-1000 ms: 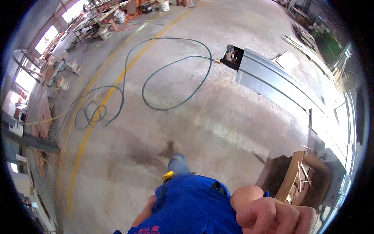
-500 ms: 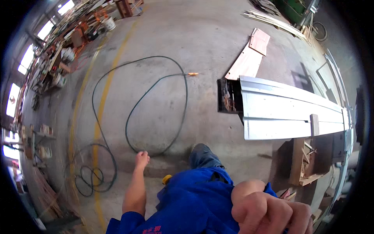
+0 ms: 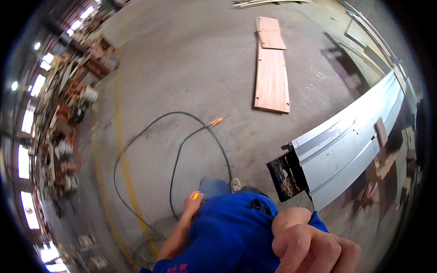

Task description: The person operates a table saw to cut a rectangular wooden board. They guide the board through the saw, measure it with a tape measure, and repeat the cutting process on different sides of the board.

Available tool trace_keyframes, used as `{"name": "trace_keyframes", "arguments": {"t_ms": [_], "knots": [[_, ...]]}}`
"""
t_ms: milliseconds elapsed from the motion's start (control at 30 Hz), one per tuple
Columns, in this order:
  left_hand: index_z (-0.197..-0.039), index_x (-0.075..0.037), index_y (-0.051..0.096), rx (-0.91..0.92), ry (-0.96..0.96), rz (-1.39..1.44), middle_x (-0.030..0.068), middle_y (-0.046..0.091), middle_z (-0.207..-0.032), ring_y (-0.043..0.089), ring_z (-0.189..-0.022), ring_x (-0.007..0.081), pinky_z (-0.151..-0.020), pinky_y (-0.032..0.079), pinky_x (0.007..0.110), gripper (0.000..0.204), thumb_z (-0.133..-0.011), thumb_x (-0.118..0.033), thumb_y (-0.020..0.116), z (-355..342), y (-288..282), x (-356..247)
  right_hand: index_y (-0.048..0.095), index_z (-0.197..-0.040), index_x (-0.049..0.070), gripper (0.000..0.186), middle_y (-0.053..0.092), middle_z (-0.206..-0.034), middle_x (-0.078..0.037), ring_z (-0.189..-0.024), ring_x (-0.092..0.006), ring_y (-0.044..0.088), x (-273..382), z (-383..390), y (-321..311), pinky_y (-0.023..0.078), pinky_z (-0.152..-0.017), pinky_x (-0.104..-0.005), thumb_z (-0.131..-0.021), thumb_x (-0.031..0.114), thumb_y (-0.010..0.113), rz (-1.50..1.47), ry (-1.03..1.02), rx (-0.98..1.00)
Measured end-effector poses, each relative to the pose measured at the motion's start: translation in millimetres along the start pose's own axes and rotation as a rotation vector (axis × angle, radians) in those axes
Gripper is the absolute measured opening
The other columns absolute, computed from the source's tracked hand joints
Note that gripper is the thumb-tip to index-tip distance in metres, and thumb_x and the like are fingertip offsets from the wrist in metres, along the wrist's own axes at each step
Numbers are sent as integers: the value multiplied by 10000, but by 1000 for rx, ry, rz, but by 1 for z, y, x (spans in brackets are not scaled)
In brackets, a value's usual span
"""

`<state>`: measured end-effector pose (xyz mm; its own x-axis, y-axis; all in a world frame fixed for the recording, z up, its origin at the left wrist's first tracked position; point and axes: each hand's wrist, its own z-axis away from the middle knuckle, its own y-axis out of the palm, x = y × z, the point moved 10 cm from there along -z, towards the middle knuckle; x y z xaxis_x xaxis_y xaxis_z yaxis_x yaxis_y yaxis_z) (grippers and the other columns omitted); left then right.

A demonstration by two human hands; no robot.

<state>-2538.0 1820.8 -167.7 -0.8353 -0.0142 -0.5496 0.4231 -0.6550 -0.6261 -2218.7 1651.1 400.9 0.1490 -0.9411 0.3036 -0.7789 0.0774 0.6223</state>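
Observation:
My left hand (image 3: 191, 204) is at my waist, fingers curled beside a small yellow object (image 3: 196, 195); whether it grips this is unclear. My right hand (image 3: 314, 248) is raised large at the lower right, fingers curled, their contents hidden. Ahead, a green hose (image 3: 175, 169) loops over the floor to an orange-handled tool (image 3: 216, 121). To the right, long grey metal sheets (image 3: 332, 164) have a dark open box (image 3: 286, 175) at their near end. My blue clothing and a shoe (image 3: 236, 184) show below.
Pinkish boards (image 3: 271, 77) lie on the floor ahead. Yellow lines (image 3: 119, 136) run along the left, beside cluttered materials and white buckets (image 3: 88, 94) under windows. Long pale strips (image 3: 268, 3) lie at the top. Wood pieces (image 3: 384, 161) and a metal railing (image 3: 405, 82) stand at the right.
The view has turned and advanced rightward: the metal sheets sit lower and nearer, the boards appear fully. My left hand has moved back to my waist beside the yellow object.

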Motion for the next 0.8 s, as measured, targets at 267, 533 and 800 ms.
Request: {"name": "trace_keyframes", "arguments": {"t_ms": [267,533,800], "knots": [[-1138,-104,760,255,186,-329,175,752,-1095,704,-1051,355,-904,539,451,448,-908,-474,654,-266,-36,-121,755,-998,130,105,668,-1001,-19,-904,-217,674,-87,-92,-75,608,-710,-357,-921,98,690,385,-196,-40],[-1126,-34,736,654,442,-646,191,743,-1042,706,-1012,317,-884,532,434,496,-958,-490,636,-432,13,-229,660,-972,99,95,580,-1023,-81,-893,-247,639,-87,-159,-178,589,-702,-357,-972,189,689,752,-613,-24],[-1126,-38,738,779,578,-834,169,750,-1053,708,-984,296,-873,535,411,493,-983,-493,615,-526,138,-490,627,-1022,-2,129,585,-991,-132,-835,-218,632,-42,-161,-478,565,-800,-345,-980,106,572,1045,-354,-852]]}}
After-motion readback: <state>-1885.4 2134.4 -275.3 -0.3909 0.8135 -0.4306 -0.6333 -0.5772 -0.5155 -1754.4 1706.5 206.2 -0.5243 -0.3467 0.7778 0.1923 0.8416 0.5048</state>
